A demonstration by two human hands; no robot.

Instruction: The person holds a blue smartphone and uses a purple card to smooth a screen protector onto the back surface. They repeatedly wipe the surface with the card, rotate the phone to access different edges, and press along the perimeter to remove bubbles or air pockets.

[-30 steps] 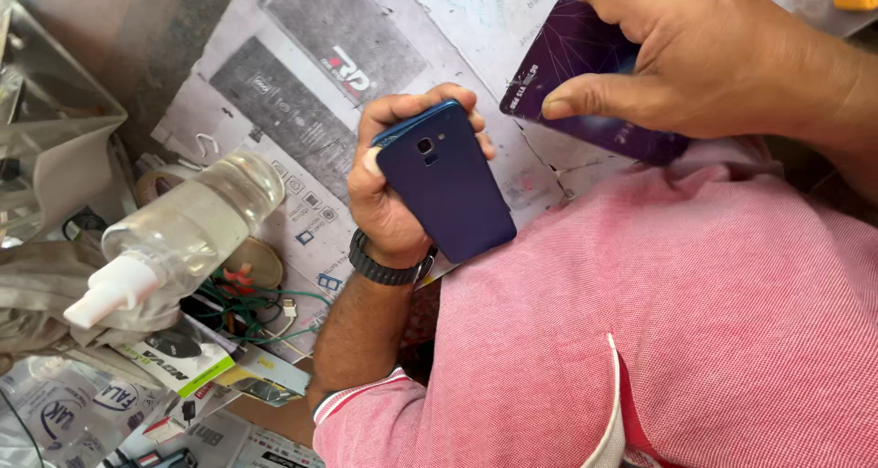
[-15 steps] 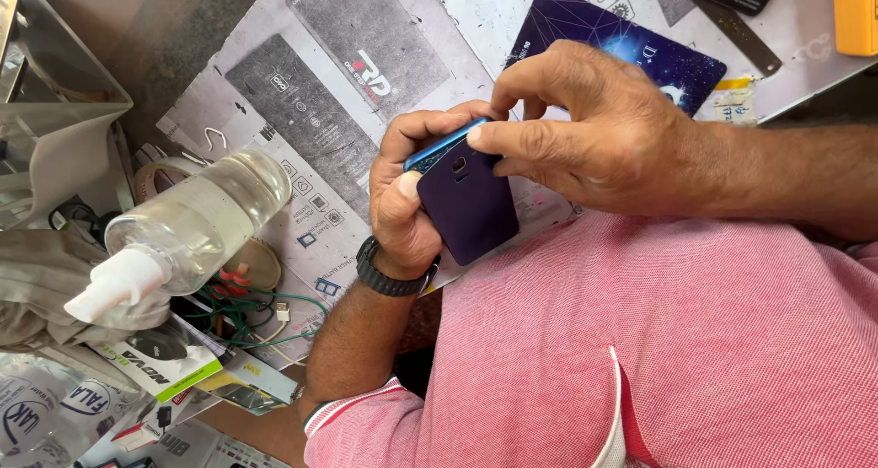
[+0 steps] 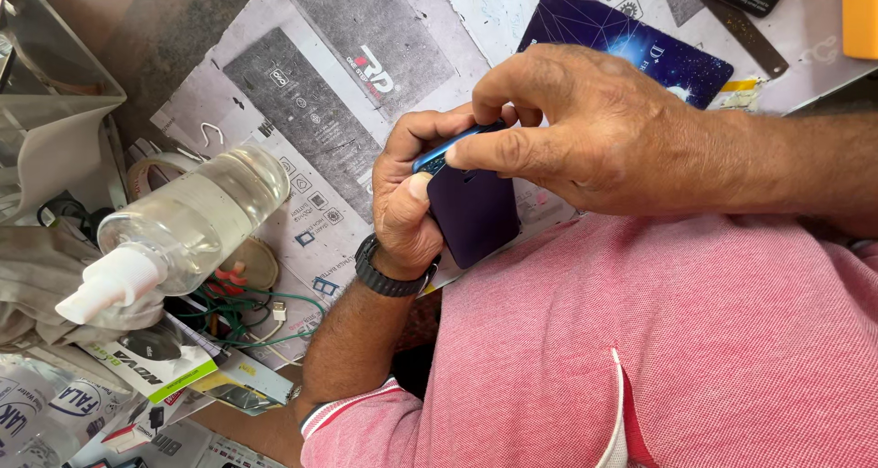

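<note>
Head view: you have the dark blue phone [image 3: 471,214] gripped back-side up in front of your chest, both hands on it.

Your left hand [image 3: 407,207] wraps its lower half, thumb pressed on the back; your right hand [image 3: 585,129] pinches the top edge with thumb and fingertips. Judging from this, the back cover looks seated and not yet lifted, so any opening is barely begun. A clear spray bottle [image 3: 178,225] lies on the bench [image 3: 320,93] to your left, and a dark blue card [image 3: 631,38] lies beyond your right hand.
</note>
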